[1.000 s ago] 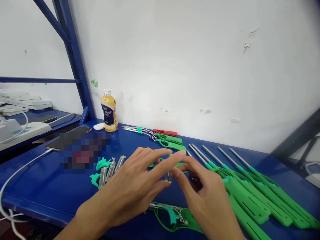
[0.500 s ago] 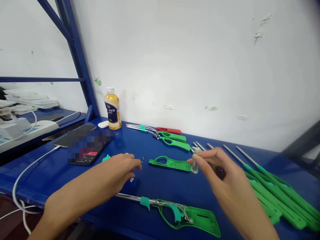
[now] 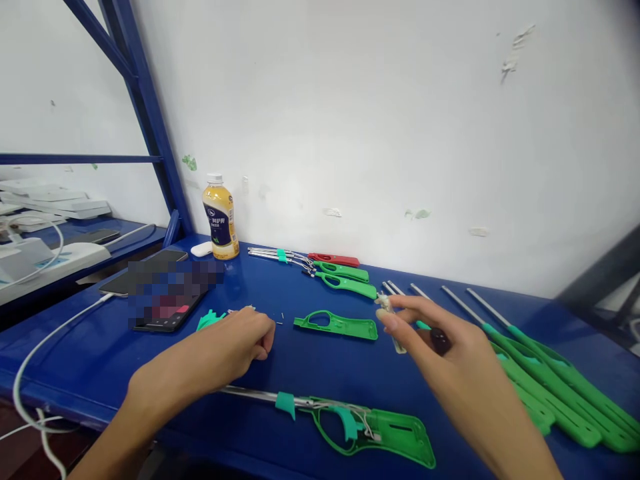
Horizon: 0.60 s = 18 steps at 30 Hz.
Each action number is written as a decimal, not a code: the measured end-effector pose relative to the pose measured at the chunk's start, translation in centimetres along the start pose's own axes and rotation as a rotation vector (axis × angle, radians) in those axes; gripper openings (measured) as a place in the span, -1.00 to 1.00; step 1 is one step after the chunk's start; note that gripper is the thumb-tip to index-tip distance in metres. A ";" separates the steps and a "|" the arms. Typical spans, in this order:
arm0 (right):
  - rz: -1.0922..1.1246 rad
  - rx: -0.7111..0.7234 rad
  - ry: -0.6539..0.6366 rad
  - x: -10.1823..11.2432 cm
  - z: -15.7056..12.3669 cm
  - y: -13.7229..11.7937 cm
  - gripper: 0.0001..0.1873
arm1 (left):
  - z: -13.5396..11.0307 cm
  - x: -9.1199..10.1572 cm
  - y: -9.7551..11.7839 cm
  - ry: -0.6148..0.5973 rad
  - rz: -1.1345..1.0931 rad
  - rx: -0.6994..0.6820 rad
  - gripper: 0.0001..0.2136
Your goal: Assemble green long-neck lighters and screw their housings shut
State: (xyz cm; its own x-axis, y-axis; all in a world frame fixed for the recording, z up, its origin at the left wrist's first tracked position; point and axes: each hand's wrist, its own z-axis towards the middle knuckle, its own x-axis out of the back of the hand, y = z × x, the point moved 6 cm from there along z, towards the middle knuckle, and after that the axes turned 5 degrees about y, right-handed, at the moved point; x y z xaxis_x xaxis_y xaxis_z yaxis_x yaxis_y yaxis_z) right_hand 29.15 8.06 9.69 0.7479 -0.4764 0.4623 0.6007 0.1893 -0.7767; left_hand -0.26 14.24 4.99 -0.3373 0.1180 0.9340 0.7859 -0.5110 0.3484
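My right hand [image 3: 440, 340] pinches a small clear plastic lighter fuel tank [image 3: 393, 327] between thumb and forefinger. A dark rounded object [image 3: 440, 341] is also tucked in its palm. My left hand [image 3: 245, 343] is closed just above the table, fingers curled under; whatever they hold is hidden. Between the hands lies an empty green lighter handle half [image 3: 350, 328]. Nearest me, an opened green lighter [image 3: 395, 433] shows its wires, teal trigger and metal tube. Teal plastic pieces [image 3: 209, 319] lie behind my left hand.
Finished-looking green lighters [image 3: 560, 380] lie at right. Red [image 3: 334, 259] and green handle pieces with wired tubes [image 3: 270, 255] lie at the back. A drink bottle [image 3: 220, 220], earphone case [image 3: 201, 249] and phones [image 3: 173, 313] stand or lie at left, with a white cable [image 3: 55, 333].
My left hand's fingers have curled in, where they were spread before. The fuel tank has tilted in my right hand. The whole view has shifted slightly.
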 end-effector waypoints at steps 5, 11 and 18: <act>-0.034 0.043 -0.027 -0.5 0.0 -0.6 -0.66 | 0.3 1.1 2.2 0.057 -0.004 -0.052 -0.84; -0.086 0.089 -0.137 -1.3 -0.3 -0.9 -0.71 | 1.5 2.4 6.3 0.185 -0.111 -0.217 -0.85; -0.120 0.227 -0.204 -2.2 -1.0 -1.9 -0.86 | 1.4 3.5 8.5 0.475 -0.254 -0.439 -0.86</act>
State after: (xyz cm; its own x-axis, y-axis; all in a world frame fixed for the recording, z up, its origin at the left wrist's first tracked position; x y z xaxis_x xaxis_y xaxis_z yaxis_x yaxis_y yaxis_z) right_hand 26.07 7.89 9.73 0.6957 -0.3295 0.6383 0.7182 0.3400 -0.6071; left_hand 6.00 11.50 11.33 -0.7520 -0.0552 0.6569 0.4040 -0.8260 0.3930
